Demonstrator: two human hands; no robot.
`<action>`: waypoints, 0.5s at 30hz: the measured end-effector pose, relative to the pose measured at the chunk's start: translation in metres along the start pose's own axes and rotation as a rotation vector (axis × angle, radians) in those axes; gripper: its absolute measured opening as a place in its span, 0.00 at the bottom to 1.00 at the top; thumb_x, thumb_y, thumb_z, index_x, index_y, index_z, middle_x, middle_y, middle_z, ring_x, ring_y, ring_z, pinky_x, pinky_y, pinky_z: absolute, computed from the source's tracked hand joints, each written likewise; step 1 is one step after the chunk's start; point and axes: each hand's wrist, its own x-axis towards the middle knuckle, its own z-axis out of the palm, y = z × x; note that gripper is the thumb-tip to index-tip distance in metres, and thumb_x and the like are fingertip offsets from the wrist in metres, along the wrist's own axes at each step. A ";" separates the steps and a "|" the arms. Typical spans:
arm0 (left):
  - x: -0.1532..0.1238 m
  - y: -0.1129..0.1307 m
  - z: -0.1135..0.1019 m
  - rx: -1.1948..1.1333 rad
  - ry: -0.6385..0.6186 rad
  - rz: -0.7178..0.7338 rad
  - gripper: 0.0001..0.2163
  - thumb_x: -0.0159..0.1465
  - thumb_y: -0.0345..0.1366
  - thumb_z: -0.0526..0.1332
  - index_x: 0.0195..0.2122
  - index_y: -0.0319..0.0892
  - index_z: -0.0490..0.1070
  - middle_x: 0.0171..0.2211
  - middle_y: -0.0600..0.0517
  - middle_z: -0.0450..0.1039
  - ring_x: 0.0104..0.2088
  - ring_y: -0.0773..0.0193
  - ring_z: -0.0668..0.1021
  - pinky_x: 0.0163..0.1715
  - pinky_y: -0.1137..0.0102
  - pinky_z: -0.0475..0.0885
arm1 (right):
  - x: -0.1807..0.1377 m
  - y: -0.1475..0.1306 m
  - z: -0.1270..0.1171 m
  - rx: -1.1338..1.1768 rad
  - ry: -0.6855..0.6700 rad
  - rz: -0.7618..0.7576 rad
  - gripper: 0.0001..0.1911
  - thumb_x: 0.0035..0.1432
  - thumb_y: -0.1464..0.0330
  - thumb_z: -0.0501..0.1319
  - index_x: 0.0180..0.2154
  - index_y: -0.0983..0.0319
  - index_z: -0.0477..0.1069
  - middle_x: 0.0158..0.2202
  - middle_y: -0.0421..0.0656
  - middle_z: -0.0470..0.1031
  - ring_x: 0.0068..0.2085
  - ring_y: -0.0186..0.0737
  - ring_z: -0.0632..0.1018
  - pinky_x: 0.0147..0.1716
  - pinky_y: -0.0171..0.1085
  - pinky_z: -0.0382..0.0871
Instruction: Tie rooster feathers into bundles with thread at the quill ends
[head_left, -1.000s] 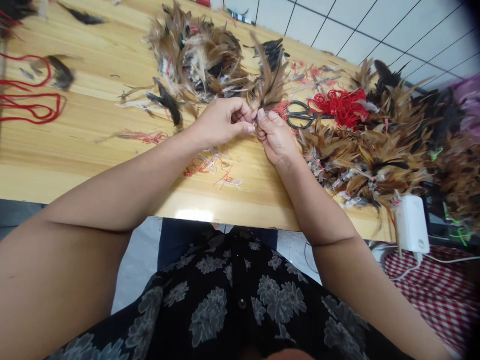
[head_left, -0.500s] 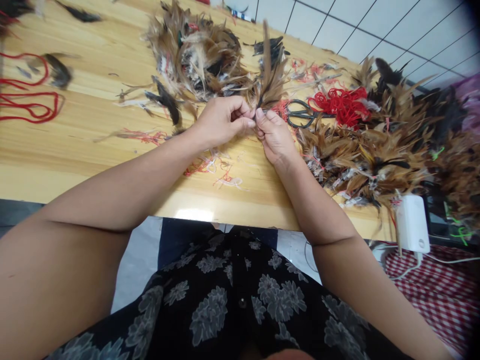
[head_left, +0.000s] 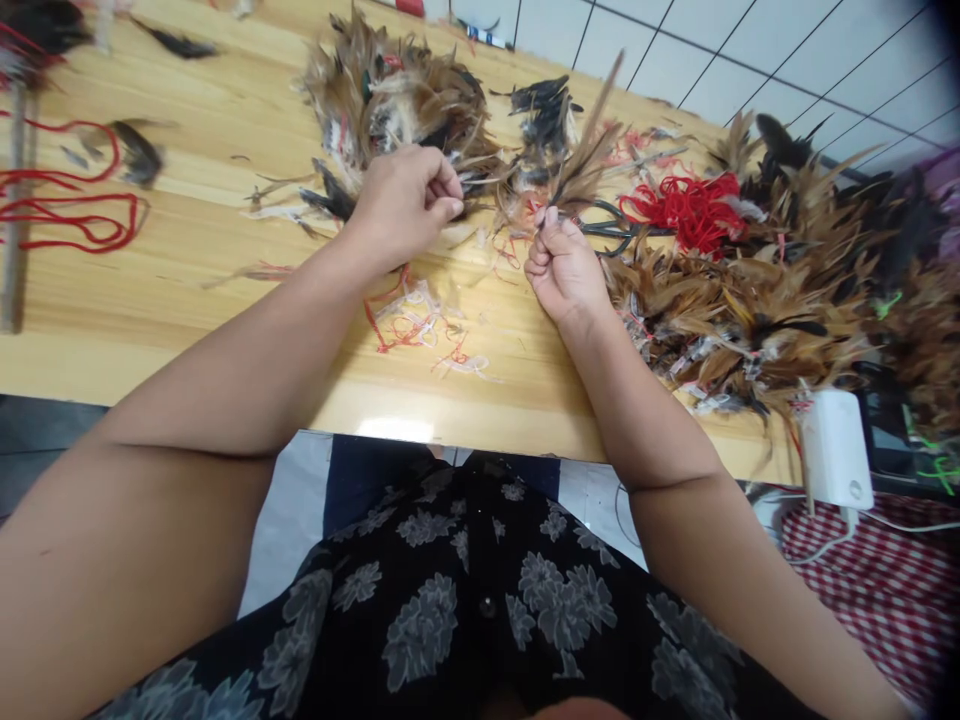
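Note:
My right hand is closed, pinching the quill ends of a small bunch of brown feathers; one long feather stands out above the rest. My left hand hovers apart from it on the left, thumb and fingertips drawn together by the near side of a big feather pile. What those fingers hold, if anything, cannot be made out. Just beyond my right hand lie black-handled scissors, partly covered by the bunch, and a tangle of red string.
More brown feathers spread over the right of the wooden table. Red and white thread scraps lie near the front edge. Dark feathers sit at the back, red cord at left. A white plugged-in device overhangs the front right edge.
My hands have come apart: the left moved leftward to the big feather pile. My right hand shifted slightly right and down, keeping the bunch, which now leans right.

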 end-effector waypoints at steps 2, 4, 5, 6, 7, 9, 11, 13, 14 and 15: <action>0.003 0.000 -0.004 0.124 -0.025 -0.024 0.10 0.63 0.28 0.73 0.31 0.50 0.76 0.35 0.53 0.78 0.40 0.55 0.74 0.62 0.53 0.76 | 0.002 0.000 -0.003 0.025 0.021 -0.007 0.27 0.71 0.43 0.76 0.38 0.54 0.69 0.24 0.29 0.58 0.25 0.29 0.61 0.24 0.31 0.58; 0.003 0.003 -0.005 0.211 -0.074 -0.056 0.12 0.63 0.24 0.72 0.30 0.48 0.75 0.35 0.52 0.76 0.42 0.54 0.76 0.63 0.52 0.75 | 0.001 -0.001 -0.003 0.093 0.042 -0.007 0.26 0.73 0.46 0.75 0.37 0.54 0.68 0.24 0.29 0.56 0.25 0.29 0.59 0.23 0.30 0.57; 0.002 0.005 -0.004 0.240 -0.100 -0.070 0.13 0.63 0.23 0.73 0.30 0.48 0.75 0.35 0.51 0.75 0.43 0.53 0.77 0.63 0.52 0.75 | -0.001 -0.001 -0.002 0.121 0.049 -0.010 0.26 0.74 0.47 0.75 0.36 0.55 0.67 0.24 0.29 0.55 0.24 0.29 0.58 0.23 0.30 0.55; 0.001 0.007 -0.004 0.262 -0.126 -0.076 0.13 0.63 0.23 0.73 0.30 0.48 0.75 0.35 0.51 0.75 0.44 0.52 0.77 0.64 0.53 0.75 | -0.002 -0.001 -0.001 0.140 0.053 -0.016 0.26 0.74 0.47 0.74 0.36 0.55 0.67 0.24 0.29 0.53 0.24 0.29 0.57 0.23 0.30 0.55; 0.000 0.009 -0.002 0.281 -0.153 -0.076 0.12 0.63 0.24 0.74 0.31 0.47 0.75 0.36 0.50 0.75 0.44 0.52 0.78 0.63 0.53 0.75 | -0.003 0.000 0.001 0.144 0.059 -0.024 0.26 0.75 0.46 0.74 0.36 0.55 0.66 0.24 0.29 0.52 0.24 0.29 0.57 0.23 0.30 0.54; -0.003 0.009 0.002 0.316 -0.198 -0.063 0.08 0.64 0.26 0.74 0.35 0.46 0.78 0.41 0.47 0.79 0.45 0.51 0.79 0.62 0.52 0.77 | -0.004 0.001 0.004 0.107 0.085 -0.045 0.28 0.74 0.42 0.72 0.36 0.54 0.66 0.24 0.29 0.52 0.25 0.30 0.57 0.24 0.31 0.53; -0.004 0.005 0.006 0.347 -0.223 -0.048 0.05 0.65 0.29 0.72 0.38 0.45 0.80 0.45 0.44 0.81 0.47 0.47 0.81 0.62 0.49 0.79 | -0.003 0.004 0.004 0.053 0.126 -0.057 0.30 0.73 0.39 0.71 0.36 0.53 0.66 0.24 0.30 0.54 0.25 0.31 0.57 0.24 0.32 0.53; -0.004 -0.002 0.010 0.352 -0.238 -0.026 0.04 0.63 0.31 0.72 0.37 0.47 0.80 0.44 0.43 0.82 0.51 0.41 0.83 0.63 0.46 0.79 | 0.000 0.007 0.001 0.014 0.168 -0.062 0.30 0.72 0.37 0.71 0.37 0.53 0.68 0.24 0.30 0.55 0.25 0.32 0.57 0.24 0.33 0.53; -0.003 -0.005 0.010 0.342 -0.243 -0.012 0.04 0.62 0.32 0.71 0.35 0.48 0.79 0.43 0.43 0.82 0.53 0.39 0.84 0.64 0.45 0.78 | 0.003 0.009 -0.002 0.005 0.184 -0.065 0.30 0.71 0.36 0.71 0.37 0.53 0.68 0.24 0.30 0.55 0.25 0.32 0.58 0.24 0.34 0.53; -0.003 -0.008 0.010 0.330 -0.245 -0.003 0.04 0.60 0.33 0.71 0.33 0.49 0.78 0.41 0.43 0.82 0.54 0.37 0.84 0.65 0.45 0.78 | 0.006 0.011 -0.005 0.004 0.199 -0.072 0.31 0.70 0.34 0.71 0.37 0.53 0.69 0.24 0.30 0.55 0.25 0.32 0.58 0.24 0.34 0.53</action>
